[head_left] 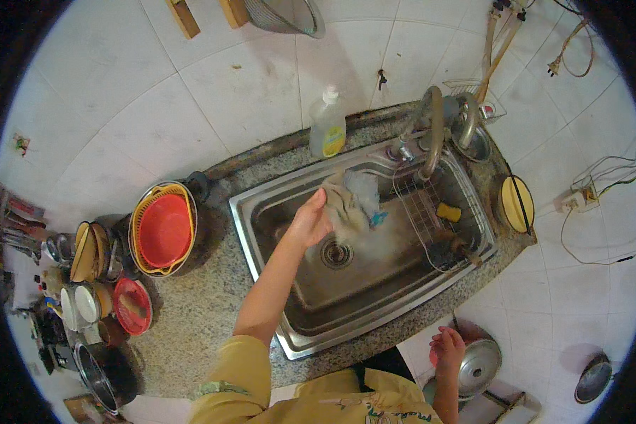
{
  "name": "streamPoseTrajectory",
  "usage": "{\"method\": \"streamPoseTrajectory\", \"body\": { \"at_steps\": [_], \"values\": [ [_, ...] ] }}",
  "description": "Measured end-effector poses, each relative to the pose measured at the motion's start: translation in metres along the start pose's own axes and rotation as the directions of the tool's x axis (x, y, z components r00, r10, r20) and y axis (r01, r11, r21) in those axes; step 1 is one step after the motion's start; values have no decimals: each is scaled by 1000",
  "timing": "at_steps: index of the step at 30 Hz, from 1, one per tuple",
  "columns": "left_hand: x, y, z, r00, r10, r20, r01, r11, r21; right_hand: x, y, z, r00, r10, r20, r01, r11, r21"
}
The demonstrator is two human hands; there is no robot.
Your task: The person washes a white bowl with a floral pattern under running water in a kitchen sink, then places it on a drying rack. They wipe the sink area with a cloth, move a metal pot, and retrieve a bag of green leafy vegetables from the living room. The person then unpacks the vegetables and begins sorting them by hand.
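Observation:
Reaching over the steel sink (pixel 318 297), my left hand (pixel 311 220) grips a beige cloth (pixel 345 208) between thumb and fingers. The cloth hangs down into the basin, left of the faucet and close above the drain (pixel 336 253). Against its right side is a pale bluish-white, crumpled piece (pixel 364 189) with a small blue patch; its kind cannot be made out. My right hand (pixel 448 348) is beyond the sink's front edge, its fingers loosely bent and apart, holding nothing. Below it stands a lidded metal pot (pixel 479 367).
A wire rack (pixel 411 205) with a yellow sponge (pixel 449 212) sits in the sink's right part, under the curved faucet (pixel 435 131). Behind the sink stands a clear soap bottle (pixel 328 131). Left on the granite counter are a red basin (pixel 165 232) and stacked dishes.

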State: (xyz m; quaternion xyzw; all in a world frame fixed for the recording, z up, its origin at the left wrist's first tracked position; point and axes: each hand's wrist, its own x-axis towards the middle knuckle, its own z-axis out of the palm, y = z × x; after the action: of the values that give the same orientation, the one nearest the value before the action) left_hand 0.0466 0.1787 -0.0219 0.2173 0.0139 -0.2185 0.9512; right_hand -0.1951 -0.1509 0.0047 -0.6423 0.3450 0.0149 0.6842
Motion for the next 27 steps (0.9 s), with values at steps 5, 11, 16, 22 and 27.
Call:
{"method": "streamPoseTrajectory", "body": {
  "at_steps": [5,11,16,22,27],
  "values": [
    [-24,5,4,981,7,-192,41,969,245,4,3,5,999,22,43,-22,1000,14],
    [-24,5,-16,937,251,-242,322,-359,876,10,2,-8,999,14,51,-17,998,60],
    [-21,-19,24,949,292,-116,287,-656,698,16,-2,-24,998,5,58,-11,993,120],
    [11,-41,63,941,339,10,114,-345,932,18,1,-67,998,58,-14,-55,985,166],
    [64,-87,87,977,79,-196,193,47,980,32,0,-110,996,69,-64,-55,979,195]
  ]
}}
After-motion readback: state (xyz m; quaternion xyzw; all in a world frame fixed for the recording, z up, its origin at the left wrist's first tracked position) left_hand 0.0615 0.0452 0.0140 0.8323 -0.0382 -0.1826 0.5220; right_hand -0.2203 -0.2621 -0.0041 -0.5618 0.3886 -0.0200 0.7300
